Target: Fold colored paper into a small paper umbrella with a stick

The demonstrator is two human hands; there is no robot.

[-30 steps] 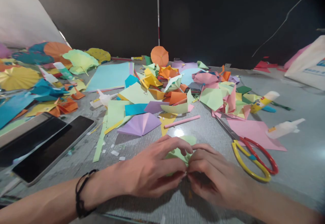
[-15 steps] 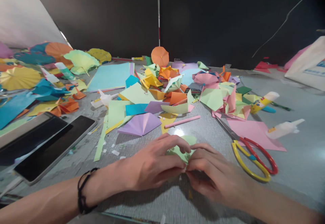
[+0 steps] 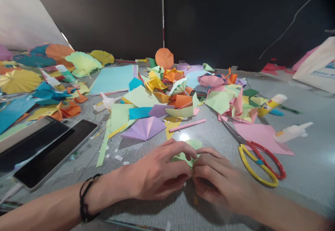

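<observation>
A piece of light green paper [image 3: 195, 143] lies between my two hands near the front of the table, mostly covered by the fingers. My left hand [image 3: 162, 168], with a dark cord on its wrist, is closed with its fingertips pinching the paper's left and near side. From the right, my right hand [image 3: 222, 178] pinches the same paper, its curled fingers almost meeting those of the left. Just beyond the hands lie a rolled pink paper stick [image 3: 187, 125] and a pleated purple paper fan [image 3: 145, 129].
Scissors [image 3: 261, 164] with red and yellow handles lie right of my right hand, by a pink sheet [image 3: 258, 135] and a white glue bottle [image 3: 293, 132]. A heap of coloured paper scraps [image 3: 180, 87] spreads behind. Phones [image 3: 56, 154] rest at left.
Both hands stay in nearly the same place on the green paper, with only slight finger movement. The surrounding things have not moved.
</observation>
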